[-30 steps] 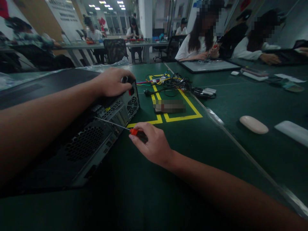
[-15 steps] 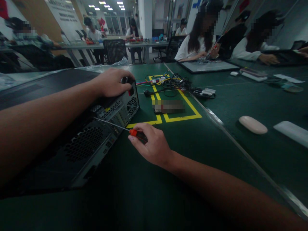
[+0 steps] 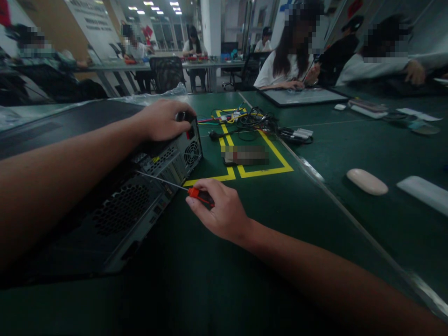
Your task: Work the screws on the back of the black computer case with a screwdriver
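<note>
A black computer case (image 3: 121, 212) lies at the left with its grey rear panel, vents and slots turned toward the right. Over the top edge of that panel, near its far end, my left hand (image 3: 167, 119) is closed, with the thumb along the rear face. My right hand (image 3: 221, 207) pinches a screwdriver (image 3: 193, 192) by its red and black handle. The long thin shaft runs up and left to the rear panel below my left forearm. Whether the tip sits in a screw is too small to tell.
Tangled cables (image 3: 257, 120) lie beyond the case, near a blurred dark object (image 3: 245, 155) inside yellow tape lines (image 3: 266, 173). A pale oval case (image 3: 367, 181) and a white bar (image 3: 425, 191) lie at the right. Co-workers (image 3: 289, 70) sit across the green table (image 3: 280, 224).
The screwdriver handle has turned slightly in my right hand, showing more of its side. My left hand and the computer case stay put. Co-workers' hands at the right have shifted.
</note>
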A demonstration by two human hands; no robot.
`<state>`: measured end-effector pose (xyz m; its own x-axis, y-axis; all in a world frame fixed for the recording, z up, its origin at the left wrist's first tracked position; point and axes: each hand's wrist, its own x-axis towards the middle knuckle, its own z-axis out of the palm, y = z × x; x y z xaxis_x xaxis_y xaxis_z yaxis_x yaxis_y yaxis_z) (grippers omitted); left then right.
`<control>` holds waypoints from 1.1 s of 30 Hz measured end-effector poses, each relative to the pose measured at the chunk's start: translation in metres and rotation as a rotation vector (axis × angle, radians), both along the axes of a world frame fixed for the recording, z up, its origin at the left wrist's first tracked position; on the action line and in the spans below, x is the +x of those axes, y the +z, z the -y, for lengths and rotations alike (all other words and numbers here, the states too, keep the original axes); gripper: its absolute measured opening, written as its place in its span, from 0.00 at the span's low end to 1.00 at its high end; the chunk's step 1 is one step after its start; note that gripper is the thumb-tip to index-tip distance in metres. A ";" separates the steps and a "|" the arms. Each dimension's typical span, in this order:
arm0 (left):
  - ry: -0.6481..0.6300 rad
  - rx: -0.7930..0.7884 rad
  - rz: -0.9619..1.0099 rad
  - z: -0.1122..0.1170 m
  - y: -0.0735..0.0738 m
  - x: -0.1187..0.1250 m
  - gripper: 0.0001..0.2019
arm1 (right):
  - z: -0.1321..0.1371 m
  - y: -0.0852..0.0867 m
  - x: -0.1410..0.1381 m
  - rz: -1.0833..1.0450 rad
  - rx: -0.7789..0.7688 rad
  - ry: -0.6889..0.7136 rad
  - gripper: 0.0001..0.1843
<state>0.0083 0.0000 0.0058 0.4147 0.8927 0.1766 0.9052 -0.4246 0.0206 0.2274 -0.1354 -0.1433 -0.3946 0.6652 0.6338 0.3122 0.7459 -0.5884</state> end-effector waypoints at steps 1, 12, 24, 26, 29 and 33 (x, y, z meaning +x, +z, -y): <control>-0.004 0.003 0.000 0.000 0.000 0.000 0.38 | 0.000 0.000 0.000 0.003 0.002 -0.002 0.12; 0.003 -0.003 -0.003 0.003 0.002 0.002 0.37 | 0.000 0.001 0.001 0.019 0.006 -0.005 0.14; 0.009 0.012 0.012 0.001 -0.001 0.001 0.35 | -0.003 0.002 0.001 0.050 -0.007 0.017 0.20; 0.011 0.011 0.002 0.002 0.000 0.002 0.34 | -0.003 0.001 0.001 0.032 -0.012 0.030 0.19; 0.020 0.006 -0.012 0.003 0.001 0.003 0.35 | -0.002 -0.002 0.001 -0.014 -0.004 0.044 0.19; 0.028 -0.001 -0.010 0.004 0.001 0.003 0.35 | -0.002 -0.004 0.000 -0.008 0.014 0.045 0.14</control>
<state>0.0112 -0.0038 0.0066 0.3909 0.9043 0.1717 0.9170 -0.3987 0.0118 0.2275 -0.1332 -0.1471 -0.4189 0.6378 0.6463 0.2732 0.7673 -0.5802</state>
